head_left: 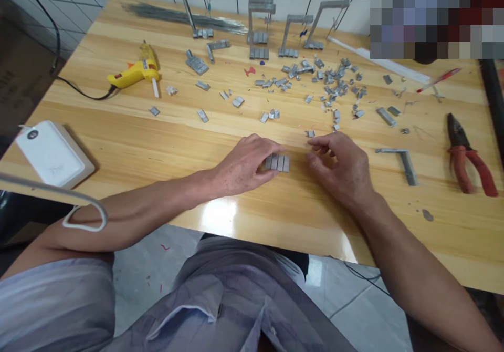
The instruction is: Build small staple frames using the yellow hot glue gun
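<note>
On the wooden table, my left hand (pixel 248 165) has its thumb and forefinger at the two sides of a small block of grey metal strips (pixel 277 163) set side by side. It lies flat on the tabletop, part of it covered by the fingers. My right hand (pixel 340 165) is to the right of the block, apart from it, with fingers curved, thumb spread and nothing visible between them. Just beyond its fingertips is a small grey metal piece (pixel 310 133). An L-shaped metal strip (pixel 409 168) lies to the right of that hand.
Several small metal frames (pixel 260 26) stand along the tiled wall, beside a bundle of thin wires (pixel 177 18). Loose metal bits (pixel 334 86) are scattered mid-table. A yellow glue gun (pixel 136 73) and white power bank (pixel 53 152) are left; red-handled pliers (pixel 464 157) and a red pen (pixel 439 80) are right.
</note>
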The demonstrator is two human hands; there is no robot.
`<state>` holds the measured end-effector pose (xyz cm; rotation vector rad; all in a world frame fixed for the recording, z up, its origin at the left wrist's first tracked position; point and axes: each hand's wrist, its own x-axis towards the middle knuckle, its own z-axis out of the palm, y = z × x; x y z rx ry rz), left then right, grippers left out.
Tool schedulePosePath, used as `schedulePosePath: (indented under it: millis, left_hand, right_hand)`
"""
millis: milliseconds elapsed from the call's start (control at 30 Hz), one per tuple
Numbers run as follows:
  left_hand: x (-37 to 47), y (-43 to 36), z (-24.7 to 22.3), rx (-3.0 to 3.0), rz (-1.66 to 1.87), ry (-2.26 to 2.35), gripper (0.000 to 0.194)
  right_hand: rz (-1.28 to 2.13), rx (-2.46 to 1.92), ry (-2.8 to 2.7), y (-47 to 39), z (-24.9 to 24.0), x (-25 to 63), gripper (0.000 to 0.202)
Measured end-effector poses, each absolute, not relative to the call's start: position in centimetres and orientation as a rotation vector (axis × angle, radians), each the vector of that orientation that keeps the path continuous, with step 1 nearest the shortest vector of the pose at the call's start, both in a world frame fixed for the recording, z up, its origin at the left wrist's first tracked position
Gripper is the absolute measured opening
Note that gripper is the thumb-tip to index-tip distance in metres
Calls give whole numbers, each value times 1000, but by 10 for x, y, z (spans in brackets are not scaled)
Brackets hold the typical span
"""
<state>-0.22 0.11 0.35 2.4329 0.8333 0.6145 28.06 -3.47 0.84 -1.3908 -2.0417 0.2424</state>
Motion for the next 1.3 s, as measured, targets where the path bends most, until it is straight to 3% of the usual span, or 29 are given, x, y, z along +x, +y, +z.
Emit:
schedulePosePath:
  millis: [667,900,1300]
  left_hand:
    - [-1,1,2,2417,598,874,35]
    - [0,-2,8,2425,573,844,42]
    - [-4,0,5,2413,613,839,38]
  right_hand:
    - [286,-1257,-2270,-44,-3,259,20]
    - [281,-1273,-2304,-44,-1,263,34]
    - [259,-1245,-2290,-43,1,258,23]
